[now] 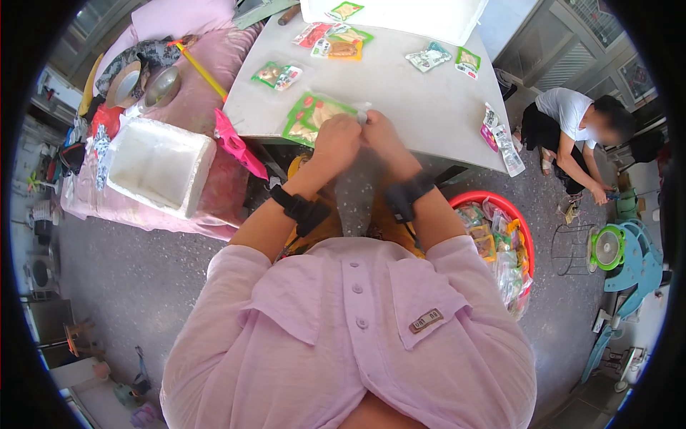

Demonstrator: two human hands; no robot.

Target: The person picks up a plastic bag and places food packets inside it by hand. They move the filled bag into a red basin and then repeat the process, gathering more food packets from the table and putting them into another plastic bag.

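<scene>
A green and clear food packet (309, 116) lies at the near edge of the white table (386, 82), pale food showing through its window. My left hand (339, 143) is closed in a pinch at the packet's right end and covers part of it. Close beside it, my right hand (382, 134), a little blurred, is also closed, its fingers at a bit of clear plastic on the packet's corner. The fingertips of both hands nearly meet, and what lies exactly between them is partly hidden.
More food packets (277, 75) are scattered over the table. A red basin (529, 247) full of packets stands on the floor at right. A white foam box (200, 171) sits on a pink-covered bed at left. A person (572, 118) crouches at right, near a green fan (607, 247).
</scene>
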